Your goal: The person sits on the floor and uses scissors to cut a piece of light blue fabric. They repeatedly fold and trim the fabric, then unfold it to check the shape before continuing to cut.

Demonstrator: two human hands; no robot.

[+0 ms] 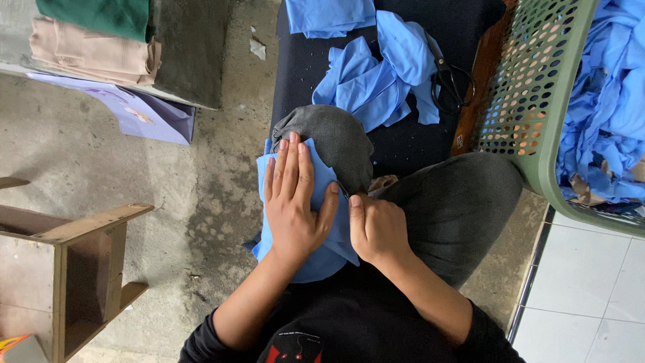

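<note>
- Concrete floor (201,175) fills the left half; white tile (591,296) at lower right.
- Black mat (416,141) runs up the centre, loose blue scraps (383,74) lying on it, black scissors (449,79) at their right edge.
- Green perforated basket (531,87) at right, stuffed with more blue fabric (611,101), its wall just beside the person's right knee.
- Wooden stool (74,255) at lower left, well apart from the hands.
- Folded stack at upper left: green cloth (101,15) on beige cloth (87,54), purple sheet (134,111) below.
- Blue cloth (316,255) is draped over the left knee, partly under a grey cloth (336,138).
- Left hand (293,208): flat, fingers spread, pressing the blue cloth down; not gripping.
- Right hand (377,228): curled closed at the blue cloth's right edge, thumb touching the seam with the grey cloth; cannot tell what it pinches, something thin and dark shows at the thumb tip.
</note>
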